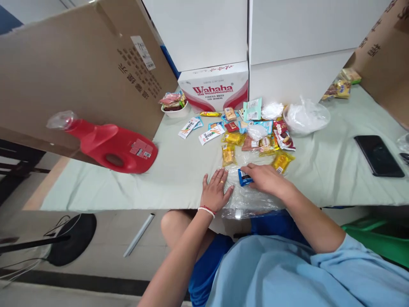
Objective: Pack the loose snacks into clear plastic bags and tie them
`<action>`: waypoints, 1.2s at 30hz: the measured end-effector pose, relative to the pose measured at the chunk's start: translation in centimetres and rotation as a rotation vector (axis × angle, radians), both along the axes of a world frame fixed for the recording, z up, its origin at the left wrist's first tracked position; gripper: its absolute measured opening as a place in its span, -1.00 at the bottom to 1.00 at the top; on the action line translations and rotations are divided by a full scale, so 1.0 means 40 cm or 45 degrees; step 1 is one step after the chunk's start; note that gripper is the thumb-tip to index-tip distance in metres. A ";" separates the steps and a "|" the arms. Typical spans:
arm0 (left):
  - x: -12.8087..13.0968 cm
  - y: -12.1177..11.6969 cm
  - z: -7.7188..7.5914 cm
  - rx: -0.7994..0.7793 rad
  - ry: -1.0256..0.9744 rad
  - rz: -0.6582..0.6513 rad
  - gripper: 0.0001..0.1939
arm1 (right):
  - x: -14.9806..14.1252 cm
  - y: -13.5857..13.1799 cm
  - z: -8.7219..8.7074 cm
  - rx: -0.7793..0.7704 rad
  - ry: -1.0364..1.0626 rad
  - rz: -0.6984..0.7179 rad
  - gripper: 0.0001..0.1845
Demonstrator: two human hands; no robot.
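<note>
My left hand point(216, 189) lies flat with fingers stretched out on the left edge of a clear plastic bag point(247, 200) at the table's near edge. My right hand point(265, 178) rests on the same bag, its fingers pinched on a small blue snack packet point(244, 178). Just beyond the bag lies a scatter of several small wrapped snacks point(249, 136), yellow, blue, red and white.
A red detergent jug point(111, 145) lies on its side at the left, against a large cardboard sheet point(79, 64). A Wahaha box point(217, 87) and white bowl of snacks point(174, 108) sit behind. A bag-lined bowl point(306, 117) and black phone point(378, 155) lie right.
</note>
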State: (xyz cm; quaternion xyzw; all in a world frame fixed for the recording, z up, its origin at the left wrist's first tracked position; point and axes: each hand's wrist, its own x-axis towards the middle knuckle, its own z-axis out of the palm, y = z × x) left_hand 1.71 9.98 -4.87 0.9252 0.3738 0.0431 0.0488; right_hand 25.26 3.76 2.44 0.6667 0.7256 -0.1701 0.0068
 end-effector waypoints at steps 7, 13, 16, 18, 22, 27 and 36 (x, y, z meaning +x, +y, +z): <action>-0.001 -0.002 -0.002 -0.013 -0.028 0.008 -0.32 | -0.011 -0.004 -0.015 -0.014 -0.063 -0.004 -0.50; -0.014 0.001 0.007 -0.038 -0.052 -0.011 -0.38 | 0.037 -0.051 -0.015 0.155 0.090 -0.072 -0.33; -0.015 0.003 0.008 -0.036 -0.062 -0.014 -0.44 | 0.106 -0.097 -0.042 0.225 0.067 -0.178 -0.49; -0.013 0.003 0.008 -0.041 -0.060 -0.008 -0.45 | 0.165 -0.130 -0.068 0.196 -0.010 -0.225 -0.53; -0.015 0.005 0.002 -0.035 -0.053 -0.018 -0.44 | 0.259 -0.181 -0.096 0.247 -0.036 -0.329 -0.51; -0.042 0.000 -0.010 0.138 -0.219 0.000 -0.51 | 0.234 -0.233 -0.058 0.488 0.307 -0.270 -0.57; -0.021 -0.066 0.020 0.440 -0.290 0.052 -0.59 | 0.093 -0.171 0.008 0.633 0.616 -0.124 -0.67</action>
